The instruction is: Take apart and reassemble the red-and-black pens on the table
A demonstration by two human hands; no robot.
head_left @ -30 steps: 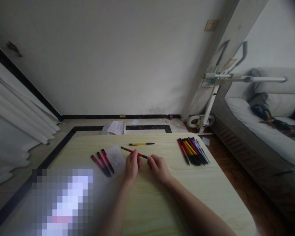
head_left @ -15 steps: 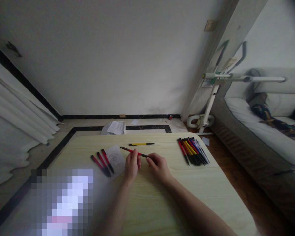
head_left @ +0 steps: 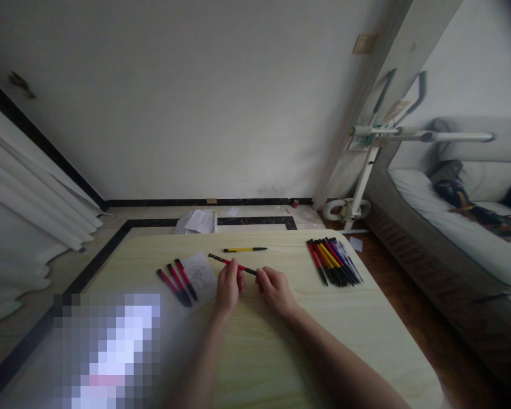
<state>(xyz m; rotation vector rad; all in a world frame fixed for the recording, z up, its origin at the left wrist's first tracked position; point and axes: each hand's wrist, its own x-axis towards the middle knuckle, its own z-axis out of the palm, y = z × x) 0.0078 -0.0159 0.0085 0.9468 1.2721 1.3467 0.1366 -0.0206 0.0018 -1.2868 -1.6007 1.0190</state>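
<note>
Above the table, a red and black pen [head_left: 222, 260] slants down to the right between my hands. My left hand [head_left: 229, 284] is closed round its middle. At the black tip end, the thumb and fingers of my right hand [head_left: 276, 289] pinch the pen; the tip itself is hidden by them. Just beyond my hands lies a yellow and black pen [head_left: 244, 249]. To the left, three red and black pens [head_left: 182, 275] lie side by side, partly over a sheet of paper [head_left: 202, 275] with a pencil-like drawing.
A row of several red, yellow, blue and clear pens [head_left: 334, 264] lies at the right of the wooden table [head_left: 344, 341]. A box with papers [head_left: 201, 221] stands past the far edge. Exercise equipment [head_left: 366, 170] and a sofa [head_left: 409, 238] are to the right.
The fingers of my right hand have shifted slightly at the pen's tip end. My left hand and the pen have stayed nearly still.
</note>
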